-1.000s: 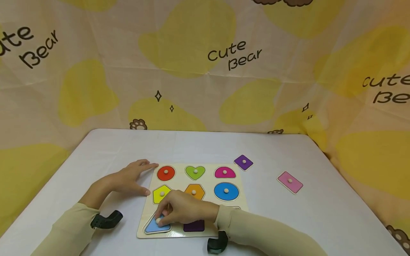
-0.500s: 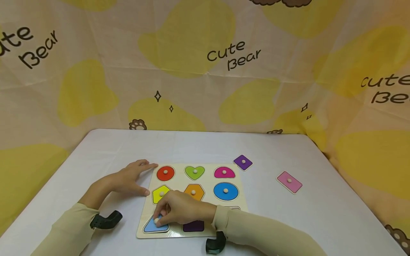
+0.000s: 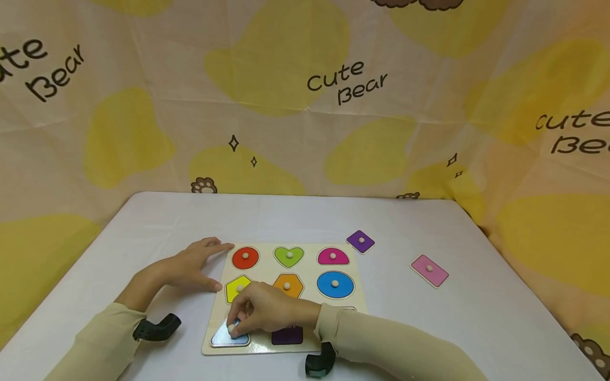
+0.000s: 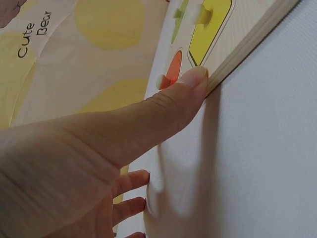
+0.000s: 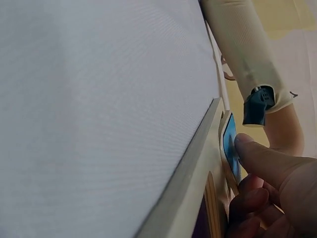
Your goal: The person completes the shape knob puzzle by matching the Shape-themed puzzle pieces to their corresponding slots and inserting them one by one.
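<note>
A pale wooden knob puzzle board lies on the white table. My right hand pinches the knob of a blue triangle piece over the board's near-left corner. In the right wrist view the blue triangle piece stands a little proud of the board's surface, beside the thumb. My left hand is spread at the board's left side, its thumb and index fingertip touching the edge. From the left wrist the straight thumb presses near the yellow pentagon piece.
On the board sit knobbed pieces: red circle, green heart, magenta half-circle, orange hexagon, blue oval. A dark purple square area shows lettering. Off the board lie a purple piece and a pink rectangle.
The blue triangle piece has shifted very slightly left under my right hand, and its face now gleams pale. More of the purple square's lettering shows. My left hand stays put.
</note>
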The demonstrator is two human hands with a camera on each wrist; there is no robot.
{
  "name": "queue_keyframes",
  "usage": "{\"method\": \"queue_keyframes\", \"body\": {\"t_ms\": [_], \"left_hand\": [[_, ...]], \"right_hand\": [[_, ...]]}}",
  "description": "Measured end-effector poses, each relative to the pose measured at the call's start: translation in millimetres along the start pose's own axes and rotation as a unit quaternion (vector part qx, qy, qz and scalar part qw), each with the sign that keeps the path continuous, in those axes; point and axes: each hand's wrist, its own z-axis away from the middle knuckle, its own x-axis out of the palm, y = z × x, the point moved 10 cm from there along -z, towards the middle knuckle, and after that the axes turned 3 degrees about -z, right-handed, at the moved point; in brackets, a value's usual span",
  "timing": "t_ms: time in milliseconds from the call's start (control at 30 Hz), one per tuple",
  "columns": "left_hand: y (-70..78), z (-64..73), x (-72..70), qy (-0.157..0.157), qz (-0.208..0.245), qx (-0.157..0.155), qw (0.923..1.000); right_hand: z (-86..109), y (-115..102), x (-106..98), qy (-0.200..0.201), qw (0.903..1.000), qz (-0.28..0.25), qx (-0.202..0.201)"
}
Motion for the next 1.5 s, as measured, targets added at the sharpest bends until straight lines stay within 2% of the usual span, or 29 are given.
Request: {"method": "queue_keyframes", "body": {"t_ms": [233, 433, 633, 933, 1300, 1500], "left_hand": [[0.0, -0.7, -0.5, 0.001, 0.002, 0.001, 1.0], [-2.7, -2.7, 2.0, -0.004, 0.004, -0.011, 0.9999], [-2.5, -1.8, 2.7, -0.004, 0.007, -0.012, 0.9999], [-2.4, 0.6, 1.7, -0.001, 0.007, -0.006, 1.0], [-1.5, -0.2, 0.2, 0.002, 0.008, 0.005, 1.0], [-2.7, -0.5, 2.5, -0.005, 0.006, -0.01, 0.9999]], "right_hand": [[1.8, -1.5, -0.6, 0.011, 0.9984, 0.055, 0.011], [1.3, -1.4, -0.4, 0.005, 0.9981, 0.06, 0.014], [1.9, -0.7, 0.7, -0.006, 0.9988, 0.046, 0.017], [1.9, -3.0, 1.3, -0.029, 0.9995, -0.002, -0.01], [5.9, -3.9, -5.7, -0.024, 0.9965, -0.072, -0.035], [13.5, -1.8, -15.2, -0.009, 0.9956, -0.086, -0.037]]}}
